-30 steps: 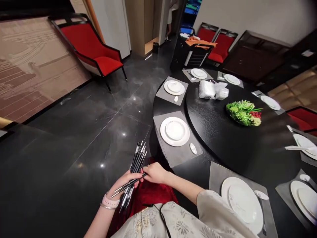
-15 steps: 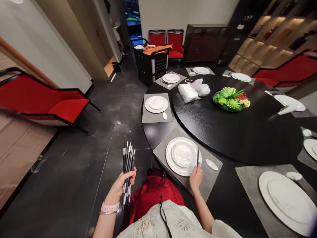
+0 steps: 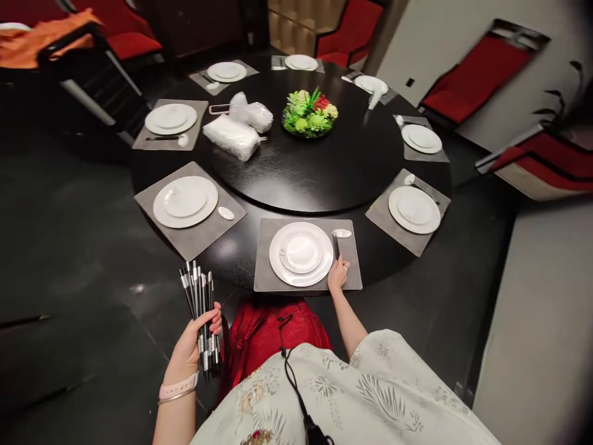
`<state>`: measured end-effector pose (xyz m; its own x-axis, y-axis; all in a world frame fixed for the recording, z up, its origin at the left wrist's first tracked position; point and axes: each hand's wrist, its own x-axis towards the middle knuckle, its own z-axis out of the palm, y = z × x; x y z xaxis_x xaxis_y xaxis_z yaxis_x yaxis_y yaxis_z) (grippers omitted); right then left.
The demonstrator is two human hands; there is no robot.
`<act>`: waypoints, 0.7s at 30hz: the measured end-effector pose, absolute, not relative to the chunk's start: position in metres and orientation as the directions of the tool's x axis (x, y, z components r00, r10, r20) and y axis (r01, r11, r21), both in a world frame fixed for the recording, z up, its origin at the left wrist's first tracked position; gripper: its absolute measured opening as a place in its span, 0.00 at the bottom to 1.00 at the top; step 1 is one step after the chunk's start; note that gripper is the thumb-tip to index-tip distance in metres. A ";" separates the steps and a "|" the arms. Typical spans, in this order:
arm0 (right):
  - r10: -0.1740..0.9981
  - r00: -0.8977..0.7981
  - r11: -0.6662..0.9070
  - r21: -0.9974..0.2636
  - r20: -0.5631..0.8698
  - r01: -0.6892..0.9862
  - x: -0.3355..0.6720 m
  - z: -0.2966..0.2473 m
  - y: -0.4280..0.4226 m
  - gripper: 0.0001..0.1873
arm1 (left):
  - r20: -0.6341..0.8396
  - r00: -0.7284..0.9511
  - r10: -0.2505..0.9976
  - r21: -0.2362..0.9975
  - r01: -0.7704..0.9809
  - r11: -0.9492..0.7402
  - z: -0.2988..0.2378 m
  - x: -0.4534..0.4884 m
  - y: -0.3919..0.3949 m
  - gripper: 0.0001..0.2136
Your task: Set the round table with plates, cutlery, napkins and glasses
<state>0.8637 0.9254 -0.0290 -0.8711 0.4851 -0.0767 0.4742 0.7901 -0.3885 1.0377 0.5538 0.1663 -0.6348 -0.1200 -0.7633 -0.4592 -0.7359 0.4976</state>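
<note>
room: you stand at a round black dining table [image 3: 234, 262] on dark polished stone flooring [image 3: 78, 259], with your pale floral robe [image 3: 370, 386] and red garment [image 3: 273, 334] at the bottom of the view.
left hand: your left hand [image 3: 189, 346], with a pink wristband [image 3: 178, 388], is closed around a bundle of black-and-silver chopsticks [image 3: 200, 315], held upright beside the table edge, not touching the table.
right hand: your right hand [image 3: 338, 275] rests on the near edge of a grey placemat [image 3: 264, 259], against the lower end of a pair of dark chopsticks [image 3: 336, 245]. you cannot tell whether it pinches them or only touches them.
place setting: those chopsticks lie just right of a white plate [image 3: 301, 253], below a white spoon rest [image 3: 341, 233].
table: five more settings circle a black turntable [image 3: 352, 179], which carries plastic-wrapped packs [image 3: 230, 137] and a green floral centrepiece [image 3: 309, 114].
background: a black service cart [image 3: 97, 86] with orange cloth [image 3: 41, 37] stands far left, and a red chair [image 3: 477, 80] stands far right.
</note>
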 end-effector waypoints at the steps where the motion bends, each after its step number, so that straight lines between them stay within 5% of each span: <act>1: 0.516 -0.853 0.771 -0.394 -0.073 0.501 0.864 -0.030 0.925 0.26 | -0.763 -0.639 -0.102 0.499 -0.480 -0.721 0.167 1.031 0.551 0.11; 21: 0.611 -0.787 0.733 -0.317 -0.080 0.601 0.852 0.020 0.912 0.27 | -0.667 -0.744 0.022 0.537 -0.501 -0.679 0.175 1.001 0.534 0.12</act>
<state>0.8520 0.9122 0.0196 -0.7874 0.6112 -0.0802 0.6014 0.7332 -0.3173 1.0006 0.5344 0.1748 -0.7445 0.0222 -0.6673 -0.5012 -0.6789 0.5366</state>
